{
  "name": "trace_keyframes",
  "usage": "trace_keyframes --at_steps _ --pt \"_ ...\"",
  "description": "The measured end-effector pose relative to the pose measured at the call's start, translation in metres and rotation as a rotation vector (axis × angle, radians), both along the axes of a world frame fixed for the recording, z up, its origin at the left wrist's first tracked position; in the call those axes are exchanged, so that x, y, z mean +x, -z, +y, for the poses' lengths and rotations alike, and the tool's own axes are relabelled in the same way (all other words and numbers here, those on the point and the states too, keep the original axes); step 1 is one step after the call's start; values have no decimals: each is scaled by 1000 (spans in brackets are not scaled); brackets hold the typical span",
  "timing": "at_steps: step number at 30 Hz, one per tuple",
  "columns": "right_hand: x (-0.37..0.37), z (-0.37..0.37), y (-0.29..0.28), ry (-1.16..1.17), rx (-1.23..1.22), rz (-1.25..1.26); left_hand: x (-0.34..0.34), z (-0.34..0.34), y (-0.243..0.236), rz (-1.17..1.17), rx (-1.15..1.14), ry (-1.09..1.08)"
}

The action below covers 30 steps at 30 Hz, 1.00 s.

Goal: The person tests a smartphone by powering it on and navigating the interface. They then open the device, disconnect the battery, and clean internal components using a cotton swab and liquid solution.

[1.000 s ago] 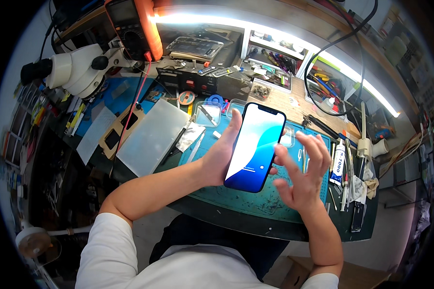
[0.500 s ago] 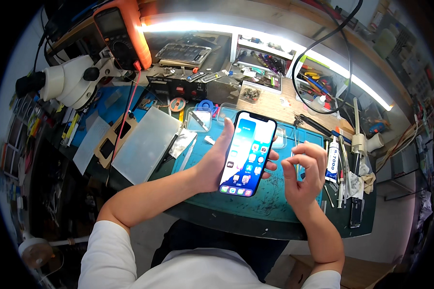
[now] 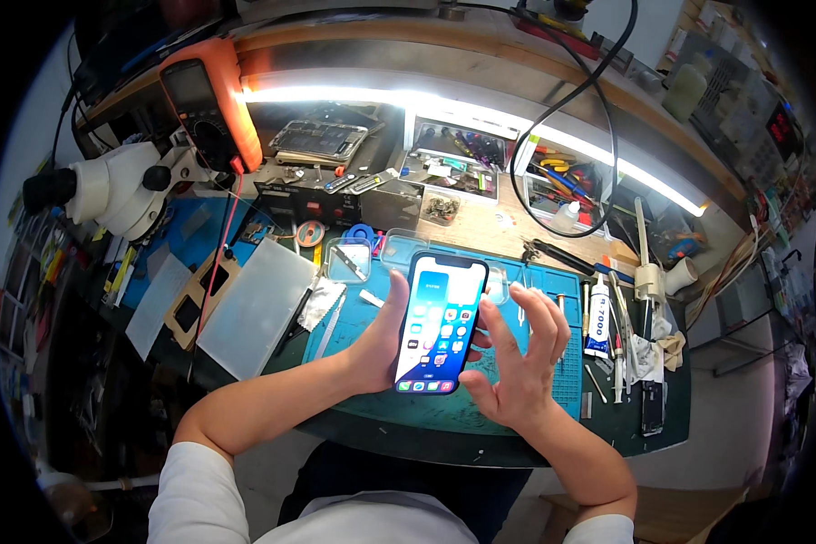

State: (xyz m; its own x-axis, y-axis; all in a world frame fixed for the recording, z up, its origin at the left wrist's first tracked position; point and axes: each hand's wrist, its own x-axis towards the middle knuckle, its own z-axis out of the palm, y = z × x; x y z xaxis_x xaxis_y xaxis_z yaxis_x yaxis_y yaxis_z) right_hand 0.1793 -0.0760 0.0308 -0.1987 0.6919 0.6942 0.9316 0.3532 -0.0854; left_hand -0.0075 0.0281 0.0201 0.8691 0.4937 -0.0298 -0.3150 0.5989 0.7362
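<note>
A smartphone [image 3: 433, 331] with a lit home screen of app icons is upright in my left hand [image 3: 379, 344], its thumb along the phone's left edge and fingertips showing at the right edge. My right hand [image 3: 517, 363] is open at the phone's lower right, fingers raised and bent, the index finger near the screen's edge; whether it touches is unclear. Below them is a blue silicone work mat [image 3: 354, 412], with small clear trays [image 3: 349, 260] and a white cloth [image 3: 319, 306] behind and left.
A microscope [image 3: 109, 186], an orange multimeter [image 3: 236, 109] and a translucent sheet [image 3: 249, 308] stand or lie at the left. A white-and-blue glue tube [image 3: 597, 322], syringes and tools line the right. A looped black cable [image 3: 614, 154] hangs before lit tool drawers [image 3: 453, 145].
The screen has gone from a blue-and-white display to app icons. My hands and the phone appear lower and further left as the view shifts; my right fingers curled, then spread again near the screen.
</note>
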Motion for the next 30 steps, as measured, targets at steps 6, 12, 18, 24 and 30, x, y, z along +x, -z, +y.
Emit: trace_keyframes --at_steps 6,12,18,24,30 --pt "7 5 -2 35 24 37 2 -6 3 47 68 68" --pt "8 6 -1 21 -8 15 2 -7 3 88 65 58" --pt "5 1 -3 -153 6 6 2 0 4 5 -17 32" --pt "6 1 3 -338 53 -35 1 3 2 -81 -83 4" --pt "7 1 1 -401 20 -40 2 4 -3 -130 -116 -27"
